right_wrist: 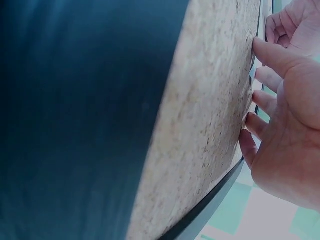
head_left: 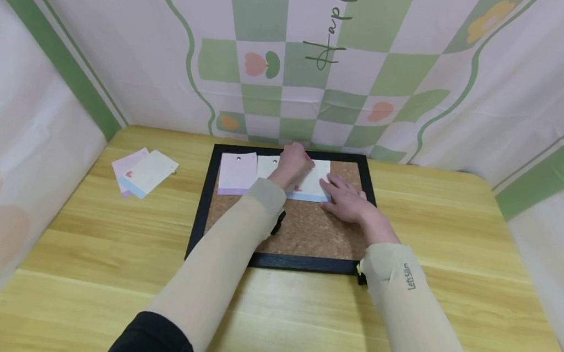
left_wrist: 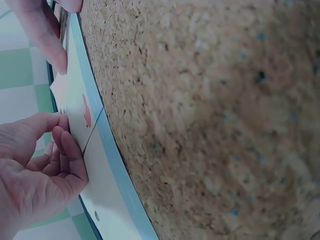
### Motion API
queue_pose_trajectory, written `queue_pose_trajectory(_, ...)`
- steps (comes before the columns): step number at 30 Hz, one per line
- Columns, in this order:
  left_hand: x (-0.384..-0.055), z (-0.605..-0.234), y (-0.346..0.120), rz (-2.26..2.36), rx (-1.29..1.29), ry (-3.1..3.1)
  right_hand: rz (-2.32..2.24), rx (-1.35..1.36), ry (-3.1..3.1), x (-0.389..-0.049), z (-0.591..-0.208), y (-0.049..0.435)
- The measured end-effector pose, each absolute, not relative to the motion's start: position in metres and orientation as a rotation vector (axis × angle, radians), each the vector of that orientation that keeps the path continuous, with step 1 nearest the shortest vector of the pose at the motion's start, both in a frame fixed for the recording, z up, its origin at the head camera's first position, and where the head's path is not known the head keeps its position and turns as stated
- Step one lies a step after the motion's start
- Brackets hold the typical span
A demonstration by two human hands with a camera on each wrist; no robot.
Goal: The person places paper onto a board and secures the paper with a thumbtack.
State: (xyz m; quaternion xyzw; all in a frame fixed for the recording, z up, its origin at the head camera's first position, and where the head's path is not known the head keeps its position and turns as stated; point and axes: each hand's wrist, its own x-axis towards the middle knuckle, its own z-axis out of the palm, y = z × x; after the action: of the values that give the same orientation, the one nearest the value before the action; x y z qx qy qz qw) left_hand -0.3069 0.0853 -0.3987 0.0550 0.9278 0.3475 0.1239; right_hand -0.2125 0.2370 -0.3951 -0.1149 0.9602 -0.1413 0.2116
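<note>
Head view, as it reaches my remote station: a cork board [head_left: 317,231] in a black frame [head_left: 305,264] lies on the wooden table [head_left: 454,256], with three cards side by side across its upper part. The lilac card [head_left: 237,175] and the middle white card [head_left: 265,169] each show a pin at the top; the third card [head_left: 318,172] lies under both hands. The left hand [head_left: 293,164] has its fingers curled at that card's top edge, thumb and fingertip close together, though I cannot tell whether they pinch a pin. The right hand [head_left: 347,199] has its fingers spread, some tips resting on the card's right side.

Hazards, as I judge them: (a) if the right fingertips lift or drag too soon, the third card could slide or turn askew, since I see no pin securing it; (b) a push from the left hand off the perpendicular could slant a pin, giving a weak hold or a torn upper edge; (c) the left sleeve [head_left: 237,236] crosses close by the middle white card, and a low withdrawal could catch its lower edge; (d) a point missing the cork could prick a finger. The loose white card [head_left: 152,171], overlapping a loose lilac card [head_left: 125,163], lies well apart on the left and seems at little risk
</note>
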Motion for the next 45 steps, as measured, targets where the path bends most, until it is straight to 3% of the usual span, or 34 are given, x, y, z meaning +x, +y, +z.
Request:
queue_pose_trajectory(36,-0.306,-0.401,0.083,1.100,0.138,2.647,-0.409,-0.292,2.668,-0.211,-0.395,0.235)
queue_pose_trajectory(45,-0.316,-0.391,0.068,0.929,0.285,2.684,-0.384,-0.270,2.662,-0.214,-0.396,0.236)
